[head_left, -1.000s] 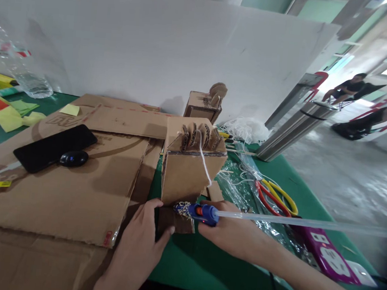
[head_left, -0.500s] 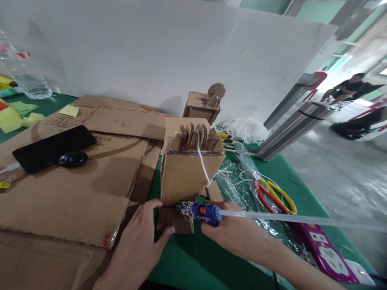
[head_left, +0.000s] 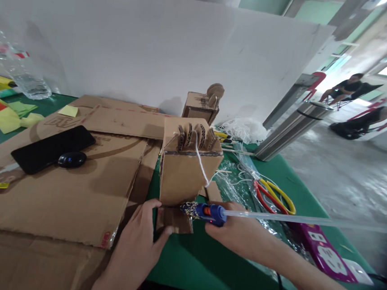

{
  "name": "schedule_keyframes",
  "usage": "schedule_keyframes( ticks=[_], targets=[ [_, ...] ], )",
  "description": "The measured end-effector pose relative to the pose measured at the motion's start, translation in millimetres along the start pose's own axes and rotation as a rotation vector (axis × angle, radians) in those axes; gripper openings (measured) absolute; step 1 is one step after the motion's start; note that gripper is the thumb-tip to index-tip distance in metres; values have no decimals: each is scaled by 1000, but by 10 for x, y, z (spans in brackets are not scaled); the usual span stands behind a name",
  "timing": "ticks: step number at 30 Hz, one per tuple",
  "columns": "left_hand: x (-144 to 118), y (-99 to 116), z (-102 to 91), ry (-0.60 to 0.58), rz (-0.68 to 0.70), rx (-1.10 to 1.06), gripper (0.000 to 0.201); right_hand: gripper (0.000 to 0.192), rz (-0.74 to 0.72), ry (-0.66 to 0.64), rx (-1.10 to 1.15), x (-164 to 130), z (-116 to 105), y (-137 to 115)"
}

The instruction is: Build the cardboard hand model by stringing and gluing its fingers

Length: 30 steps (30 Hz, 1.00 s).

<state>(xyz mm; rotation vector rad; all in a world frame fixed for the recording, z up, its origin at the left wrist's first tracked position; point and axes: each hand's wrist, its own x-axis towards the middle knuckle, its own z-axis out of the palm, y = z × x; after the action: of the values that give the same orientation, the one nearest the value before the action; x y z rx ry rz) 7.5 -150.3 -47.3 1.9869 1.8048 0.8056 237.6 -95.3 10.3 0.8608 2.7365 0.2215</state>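
Note:
A cardboard box (head_left: 187,176) stands upright on the table, with several ridged cardboard discs (head_left: 199,136) along its top and a white string (head_left: 202,166) hanging down its front. At its foot lies a cardboard flap (head_left: 180,220). My left hand (head_left: 141,239) grips the flap's left side, thumb on top and index finger by the box's lower corner. My right hand (head_left: 230,227) is closed around a blue glue gun (head_left: 208,213); its grip is hidden behind the fingers. The gun's smeared nozzle points left at the seam between box and flap. A clear glue stick (head_left: 275,217) sticks out behind it.
Cardboard sheets (head_left: 108,191) at left carry a phone (head_left: 52,148) and a mouse (head_left: 72,159). Scissors (head_left: 275,195), plastic wrap and a purple power strip (head_left: 329,256) lie at right. Behind stand another cardboard piece (head_left: 200,107) and a metal post (head_left: 292,131). A person sits far right.
The glue gun in my right hand has slid slightly to the right along the seam. My left hand keeps its hold on the flap.

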Motion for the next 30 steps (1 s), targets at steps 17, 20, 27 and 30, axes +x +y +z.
schedule_keyframes(
  ticks=[17, 20, 27, 30],
  targets=[
    [-1, -16, 19, -4, -28, 4, 30, 25, -21, 252, -62, -150, 180, 81],
    [-5, -33, 38, 8, -23, 10, 30, 24, -28, 293, -55, -168, 193, 94],
    [-9, -28, 33, 14, -9, 16, 29, 24, -23, 339, -77, -181, 168, 121],
    [-5, -27, 30, 21, -4, 17, 30, 24, -6, 299, -56, -197, 169, 126]
  ],
)
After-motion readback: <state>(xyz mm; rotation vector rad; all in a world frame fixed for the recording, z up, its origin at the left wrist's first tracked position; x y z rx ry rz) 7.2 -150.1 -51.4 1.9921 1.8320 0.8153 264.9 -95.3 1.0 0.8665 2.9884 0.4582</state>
